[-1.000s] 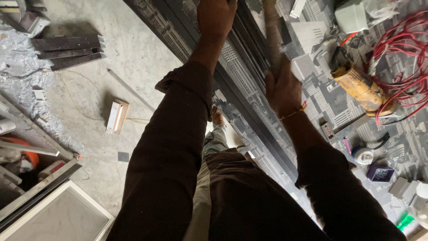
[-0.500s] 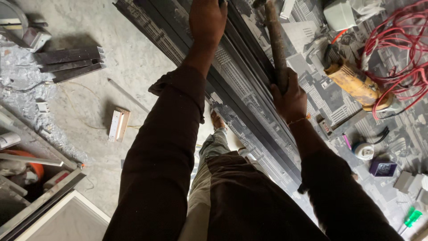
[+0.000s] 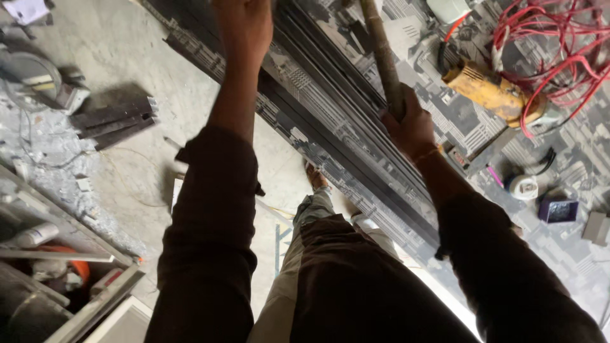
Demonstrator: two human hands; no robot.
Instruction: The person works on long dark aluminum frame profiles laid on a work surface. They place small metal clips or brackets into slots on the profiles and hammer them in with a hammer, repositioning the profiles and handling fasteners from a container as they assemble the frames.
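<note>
My right hand is closed around a brown wooden handle that runs up out of the top of the view. My left hand rests on long dark metal frame profiles lying along a patterned table; whether it grips them I cannot tell, since its fingers are cut off by the frame's top edge. Both arms wear dark sleeves. My bare foot stands on the concrete floor beside the table.
A yellow power tool with tangled red cable lies at the table's right. A tape roll and a small dark box sit nearby. Dark profile offcuts lie on the floor, with frames and clutter at lower left.
The view has tilted and shifted so the hands sit higher in frame. My right hand has slid slightly along the wooden handle; my left hand stays on the profiles.
</note>
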